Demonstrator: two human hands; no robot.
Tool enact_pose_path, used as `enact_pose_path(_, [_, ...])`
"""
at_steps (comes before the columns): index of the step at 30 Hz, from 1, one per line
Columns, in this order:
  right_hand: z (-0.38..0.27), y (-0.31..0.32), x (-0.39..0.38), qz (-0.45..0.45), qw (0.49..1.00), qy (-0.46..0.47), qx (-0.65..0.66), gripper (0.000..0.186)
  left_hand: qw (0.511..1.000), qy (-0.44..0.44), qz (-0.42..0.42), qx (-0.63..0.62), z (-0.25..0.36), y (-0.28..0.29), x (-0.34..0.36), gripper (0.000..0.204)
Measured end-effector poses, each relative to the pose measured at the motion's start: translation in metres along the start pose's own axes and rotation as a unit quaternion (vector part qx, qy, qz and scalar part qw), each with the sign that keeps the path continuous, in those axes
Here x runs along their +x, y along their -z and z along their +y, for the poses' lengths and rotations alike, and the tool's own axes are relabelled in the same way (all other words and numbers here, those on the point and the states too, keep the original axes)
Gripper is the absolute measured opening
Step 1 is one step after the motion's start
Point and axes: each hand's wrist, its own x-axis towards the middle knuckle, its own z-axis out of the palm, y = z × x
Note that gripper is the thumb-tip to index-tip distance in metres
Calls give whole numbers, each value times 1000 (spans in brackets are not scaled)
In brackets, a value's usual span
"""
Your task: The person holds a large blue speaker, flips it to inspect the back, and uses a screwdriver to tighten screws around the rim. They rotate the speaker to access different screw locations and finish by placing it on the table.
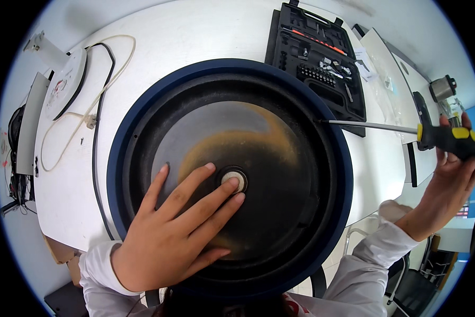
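A large round shell point(122, 132) with a dark blue rim and a black, dish-like inside lies hollow side up in front of me. Brownish stains mark its inner floor, and a pale metal hub point(232, 181) sits near the middle. My left hand point(176, 227) lies flat on that floor, fingers spread, with a fingertip on the hub. Out to the right, my right hand point(451, 169) grips the black and yellow handle of a screwdriver point(377, 126). Its shaft points left, and the tip meets the shell's inner wall at the upper right.
An open black tool case point(335, 98) with bits and sockets stands behind the shell on the white table point(195, 31). To the left are a round white base point(66, 87), a beige cord point(68, 153) and a black cable point(96, 174). A chair point(419, 280) stands at lower right.
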Motion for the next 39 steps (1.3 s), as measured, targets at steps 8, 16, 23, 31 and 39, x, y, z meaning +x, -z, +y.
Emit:
enact_pose_path(8, [-24,-30,70,-173,977,98,-71,34,1000,-12,-1,-12,-3,2,0,75])
enact_pose_path(16, [-49,-58,85,-219,967,107,-77,34,1000,-26,-8,-1,-5,1,-3,79])
enact_pose_path(23, [-58,-69,90,-226,963,110,-99,35,999,-37,-9,-18,-6,1,-3,86])
enact_pose_path(31, [-74,-88,86,-230,964,102,-90,37,999,-36,-6,-24,-6,-1,-5,92])
enact_pose_path(39, [-93,-105,84,-247,961,85,-87,40,999,-43,-6,-25,-7,2,-4,96])
